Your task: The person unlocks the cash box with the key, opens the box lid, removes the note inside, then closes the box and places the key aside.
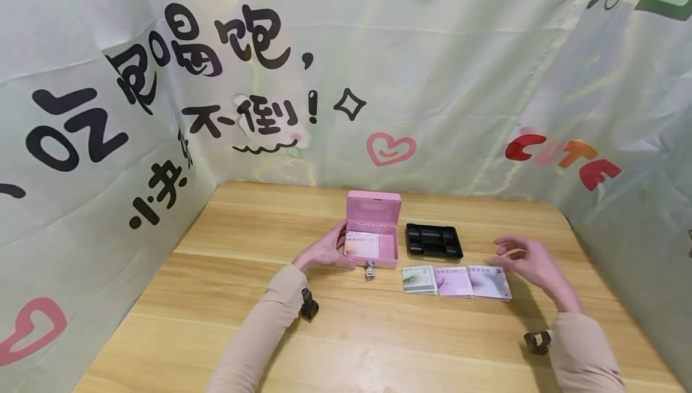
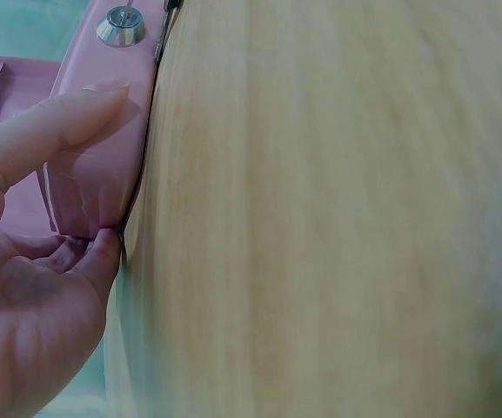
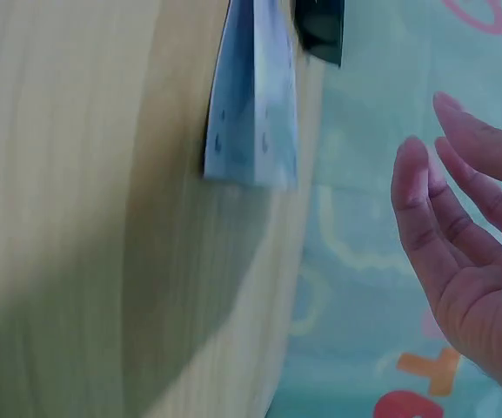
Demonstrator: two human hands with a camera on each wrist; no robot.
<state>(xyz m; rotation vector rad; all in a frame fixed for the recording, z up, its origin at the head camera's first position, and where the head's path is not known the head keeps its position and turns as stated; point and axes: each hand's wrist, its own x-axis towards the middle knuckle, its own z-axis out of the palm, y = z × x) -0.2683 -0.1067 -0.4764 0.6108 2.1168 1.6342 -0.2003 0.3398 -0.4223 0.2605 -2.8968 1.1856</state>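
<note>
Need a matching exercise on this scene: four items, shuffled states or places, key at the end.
Items
1. pink box
2. black tray
3. left hand
4. right hand

States or places
A. divided into compartments, flat on the table
B. beside the rightmost notes, not gripping them
C. lid raised, paper notes inside
D. holding a container at its side

Pairs
1-C, 2-A, 3-D, 4-B
</note>
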